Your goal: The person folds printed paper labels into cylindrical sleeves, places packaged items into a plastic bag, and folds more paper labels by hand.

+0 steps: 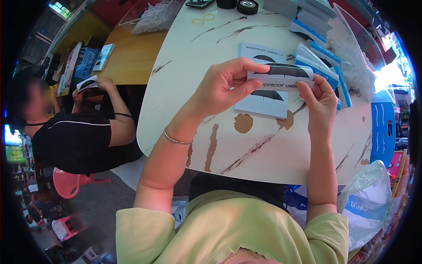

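My left hand (220, 86) pinches the left end of a printed paper card (281, 70), which is bent over on itself. It bears a black umbrella picture and part of the words "WINDPROOF UMBRELLA". At its right end, my right hand (318, 97) grips the card with the thumb in front and the fingers behind. Directly beneath it, a pile of flat umbrella cards (261, 108) lies on the white marbled table (198, 79), partly hidden by the held card and my left hand. Folded blue-and-white cards (323, 72) lie in a heap just beyond my right hand.
More stacked cards (312, 31) stand at the back right beside a clear bin (351, 33) of whitish material. Yellow rubber bands (203, 19) and a dark round object (247, 6) lie at the back. To the left, a co-worker (83, 136) holds a similar card near a wooden table (132, 57).
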The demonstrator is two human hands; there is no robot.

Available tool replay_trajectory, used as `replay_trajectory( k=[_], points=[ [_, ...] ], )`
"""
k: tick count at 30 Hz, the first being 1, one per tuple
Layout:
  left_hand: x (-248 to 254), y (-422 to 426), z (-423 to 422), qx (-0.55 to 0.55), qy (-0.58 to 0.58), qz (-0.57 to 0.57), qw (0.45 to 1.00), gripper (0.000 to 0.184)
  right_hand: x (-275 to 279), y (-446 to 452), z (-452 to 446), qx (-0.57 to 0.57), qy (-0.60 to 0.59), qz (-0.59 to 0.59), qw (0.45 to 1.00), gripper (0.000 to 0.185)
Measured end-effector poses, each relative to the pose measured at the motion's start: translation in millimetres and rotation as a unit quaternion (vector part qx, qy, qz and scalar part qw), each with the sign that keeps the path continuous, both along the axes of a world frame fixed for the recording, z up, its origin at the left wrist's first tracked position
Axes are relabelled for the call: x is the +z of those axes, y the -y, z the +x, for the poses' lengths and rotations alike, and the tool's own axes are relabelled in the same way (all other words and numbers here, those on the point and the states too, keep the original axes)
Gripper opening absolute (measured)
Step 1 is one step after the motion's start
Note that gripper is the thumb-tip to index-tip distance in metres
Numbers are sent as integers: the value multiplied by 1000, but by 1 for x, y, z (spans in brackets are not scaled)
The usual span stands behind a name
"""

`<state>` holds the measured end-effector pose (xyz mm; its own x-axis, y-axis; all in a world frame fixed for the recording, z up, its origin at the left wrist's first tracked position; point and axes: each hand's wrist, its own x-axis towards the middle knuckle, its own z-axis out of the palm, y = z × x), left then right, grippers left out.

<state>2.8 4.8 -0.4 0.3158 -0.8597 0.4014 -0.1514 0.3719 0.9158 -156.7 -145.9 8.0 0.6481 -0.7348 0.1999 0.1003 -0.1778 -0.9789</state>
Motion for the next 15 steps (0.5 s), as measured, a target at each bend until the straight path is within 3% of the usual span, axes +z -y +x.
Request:
replay_trajectory(
  k=[15],
  points=[
    [-1, 0, 2, -1, 13, 1, 1000, 23, 0, 0, 0, 2, 7, 3, 1000, 25]
  ],
)
